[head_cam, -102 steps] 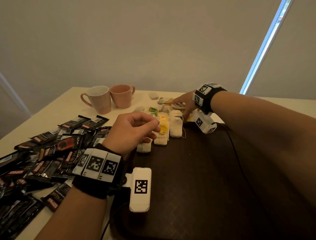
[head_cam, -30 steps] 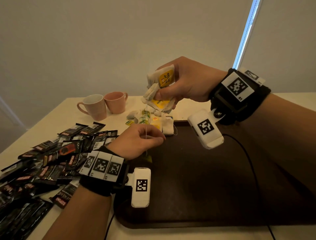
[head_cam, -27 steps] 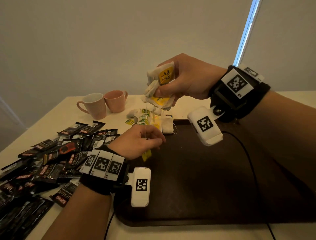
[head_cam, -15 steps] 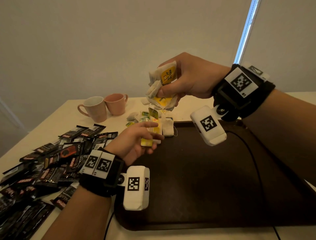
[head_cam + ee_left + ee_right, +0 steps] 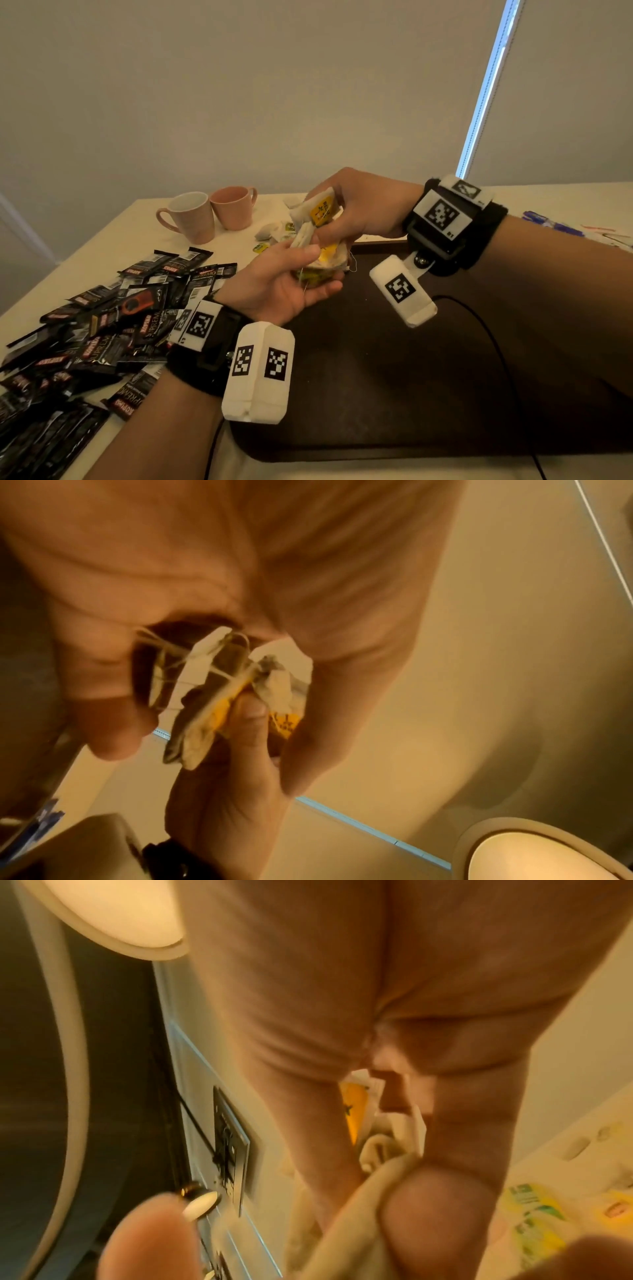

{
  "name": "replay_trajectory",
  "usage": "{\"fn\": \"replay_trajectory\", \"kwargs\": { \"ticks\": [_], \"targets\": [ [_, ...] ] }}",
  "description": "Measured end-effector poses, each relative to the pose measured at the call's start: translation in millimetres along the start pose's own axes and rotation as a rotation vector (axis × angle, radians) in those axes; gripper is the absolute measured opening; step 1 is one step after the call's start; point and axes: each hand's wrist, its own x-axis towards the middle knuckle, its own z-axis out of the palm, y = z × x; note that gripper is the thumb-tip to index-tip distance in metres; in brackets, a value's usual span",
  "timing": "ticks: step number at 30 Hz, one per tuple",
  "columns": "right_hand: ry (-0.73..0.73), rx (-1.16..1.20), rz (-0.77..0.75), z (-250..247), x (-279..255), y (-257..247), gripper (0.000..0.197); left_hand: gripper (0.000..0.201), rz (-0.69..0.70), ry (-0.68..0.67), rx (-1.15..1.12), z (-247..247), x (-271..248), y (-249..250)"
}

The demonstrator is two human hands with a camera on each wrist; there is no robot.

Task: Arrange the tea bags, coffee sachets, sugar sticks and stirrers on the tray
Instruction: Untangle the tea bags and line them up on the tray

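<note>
Worktop (image 5: pixel 85 246) is pale, carries everything. Dark tray (image 5: pixel 394 377) sits front-centre, mostly bare; a few tea bags seem to lie at its far edge, partly hidden behind the hands. Big heap of black coffee sachets (image 5: pixel 102 325) sprawls left of tray, on worktop, not sorted yet. Two mugs (image 5: pixel 205 216) stand touching at the back. Blue/red bits far right (image 5: pixel 555 226), prob. sugar sticks or stirrers, too small to tell.

Both hands are raised over tray's far-left corner. Right hand (image 5: pixel 359 205) is clamped on a clump of tea bags (image 5: pixel 317 214), fingers curled round it, yellow tags showing. Left hand (image 5: pixel 284 284), palm up, thumb and fingers pinching the clump's lower end w/ strings tangled (image 5: pixel 205 669), likely working one bag free of the strings so it can be laid down singly.
</note>
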Motion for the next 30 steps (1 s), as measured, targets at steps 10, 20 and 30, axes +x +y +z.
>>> {"fn": "replay_trajectory", "kwargs": {
  "ticks": [10,20,30],
  "targets": [
    [-0.03,-0.12,0.059,19,1,0,0.059,0.027,0.049,0.227,0.005,8,3,-4],
    [0.215,-0.044,0.066,15,-7,10,0.04,0.026,0.121,0.386,-0.053,2,7,-2],
    [0.208,-0.042,-0.073,-2,10,4,0.011,0.022,0.1,0.29,0.047,0,5,-4]
  ]
}}
